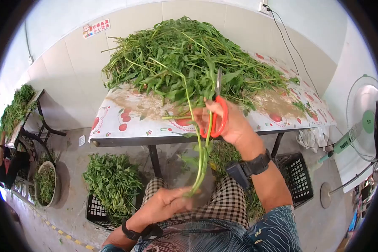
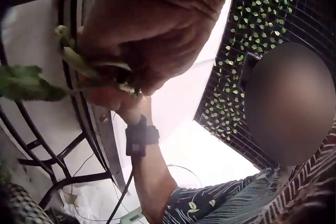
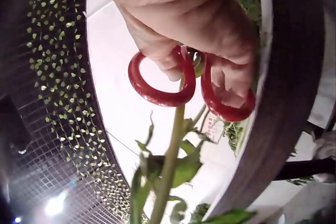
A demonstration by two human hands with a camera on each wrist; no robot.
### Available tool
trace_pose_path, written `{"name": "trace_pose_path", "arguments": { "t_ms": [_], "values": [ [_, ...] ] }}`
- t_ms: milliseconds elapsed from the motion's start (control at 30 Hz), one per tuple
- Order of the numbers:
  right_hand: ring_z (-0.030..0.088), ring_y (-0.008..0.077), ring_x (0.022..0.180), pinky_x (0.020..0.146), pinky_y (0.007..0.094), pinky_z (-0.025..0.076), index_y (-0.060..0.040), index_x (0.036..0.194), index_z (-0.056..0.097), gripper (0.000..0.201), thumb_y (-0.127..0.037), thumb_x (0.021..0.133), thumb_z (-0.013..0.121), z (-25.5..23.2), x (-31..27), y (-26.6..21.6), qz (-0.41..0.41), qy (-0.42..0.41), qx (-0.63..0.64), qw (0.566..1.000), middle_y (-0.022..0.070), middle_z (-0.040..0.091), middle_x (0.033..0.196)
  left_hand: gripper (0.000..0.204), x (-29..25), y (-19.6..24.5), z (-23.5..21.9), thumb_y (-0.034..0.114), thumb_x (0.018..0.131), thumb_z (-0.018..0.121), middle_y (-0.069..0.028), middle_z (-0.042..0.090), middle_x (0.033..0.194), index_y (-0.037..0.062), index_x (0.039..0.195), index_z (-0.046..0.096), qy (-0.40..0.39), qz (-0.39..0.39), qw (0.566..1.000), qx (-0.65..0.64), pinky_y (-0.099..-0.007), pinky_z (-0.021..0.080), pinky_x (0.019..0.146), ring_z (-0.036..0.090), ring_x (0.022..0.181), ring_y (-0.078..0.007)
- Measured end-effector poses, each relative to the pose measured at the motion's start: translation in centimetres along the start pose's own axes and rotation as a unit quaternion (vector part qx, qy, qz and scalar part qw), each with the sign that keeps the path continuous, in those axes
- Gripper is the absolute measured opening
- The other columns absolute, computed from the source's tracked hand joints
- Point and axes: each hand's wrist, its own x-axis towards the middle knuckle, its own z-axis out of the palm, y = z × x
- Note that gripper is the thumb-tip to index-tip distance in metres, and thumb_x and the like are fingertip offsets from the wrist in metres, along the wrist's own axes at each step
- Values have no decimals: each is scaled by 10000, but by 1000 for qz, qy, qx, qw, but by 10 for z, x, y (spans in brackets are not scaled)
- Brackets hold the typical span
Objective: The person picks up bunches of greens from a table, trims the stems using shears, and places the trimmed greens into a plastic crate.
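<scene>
In the head view the left hand (image 1: 172, 204) pinches the lower ends of a few long green stems (image 1: 202, 161) above the lap. Over the table's front edge, the right hand (image 1: 231, 124) holds red-handled scissors (image 1: 219, 110), blades pointing away toward the leafy heap (image 1: 185, 59). The stems' upper parts pass by the fingers of that hand. From the right wrist, the red handles (image 3: 157, 95) hang at the curled fingers, with a thick stem (image 3: 170, 166) running between them. In the left wrist view, curled fingers of the left hand (image 2: 152, 40) grip stem ends.
A table with a cherry-patterned cloth (image 1: 134, 122) stands in front. Below are a black crate with greens (image 1: 113, 180), another black crate (image 1: 296, 178) and loose greens. A fan (image 1: 367, 122) is at right; a round tub (image 1: 47, 185) and second table are at left.
</scene>
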Motion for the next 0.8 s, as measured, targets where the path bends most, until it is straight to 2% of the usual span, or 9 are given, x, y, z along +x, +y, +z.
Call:
{"name": "trace_pose_path", "arguments": {
  "t_ms": [100,200,233,333,400,567,667,700,800],
  "values": [
    [622,269,871,676,399,532,-43,1142,440,381,-219,848,606,13,-5,2,44,-36,26,998,188,597,1024,366,-6,-4,1,236,925,501,-31,621,765,11,1212,528,-32,9,999,5,-235,484,595,556,631,-94],
    [621,246,835,645,403,531,-44,1122,444,361,-210,846,606,30,2,5,47,-48,16,998,179,593,1026,361,-10,-12,2,125,921,492,-23,603,712,102,1281,485,-49,46,998,16,-227,461,583,523,594,-77],
    [619,223,788,598,374,530,-48,1098,450,328,-195,846,600,31,7,8,54,-50,25,997,163,597,1009,354,-12,-8,2,126,922,490,-23,605,718,96,1275,490,-45,35,998,17,-227,461,583,526,597,-79],
    [613,232,706,597,386,505,-54,977,497,193,-141,837,596,29,23,7,17,-37,75,996,137,619,929,318,-24,8,-2,142,931,477,-29,611,740,44,1232,516,-20,3,1000,1,-230,462,583,535,612,-85],
    [598,205,690,598,351,501,-59,997,509,186,-93,827,575,25,32,-11,-48,-23,62,997,130,617,919,314,-38,7,-3,172,945,462,-39,617,764,-33,1168,544,7,-30,999,-41,-233,464,582,540,629,-94],
    [594,183,729,608,312,503,-28,1055,505,261,-62,805,571,25,19,-66,-235,-4,36,971,109,606,915,357,-57,-5,-10,236,927,505,-76,624,773,-38,1150,554,65,-54,988,-132,-247,459,571,541,628,-106],
    [586,178,735,609,295,499,-6,1044,508,269,-77,794,579,24,2,-83,-286,7,-25,958,94,592,901,338,-48,0,-10,210,926,508,-41,619,744,-7,1183,546,88,-49,980,-173,-219,464,576,550,634,-78],
    [583,177,736,596,288,494,-3,1025,505,262,-87,788,578,20,1,-88,-331,16,-39,943,93,587,882,360,-42,-6,-13,252,921,515,-50,614,746,-14,1161,551,90,-47,986,-131,-222,472,586,567,658,-90],
    [582,171,735,589,289,491,-8,1021,505,254,-100,793,570,-3,-6,-108,-366,25,-78,927,87,591,875,359,-19,-16,-13,282,922,510,-54,611,748,-7,1127,565,105,18,990,-94,-223,476,587,575,660,-94]
  ]
}}
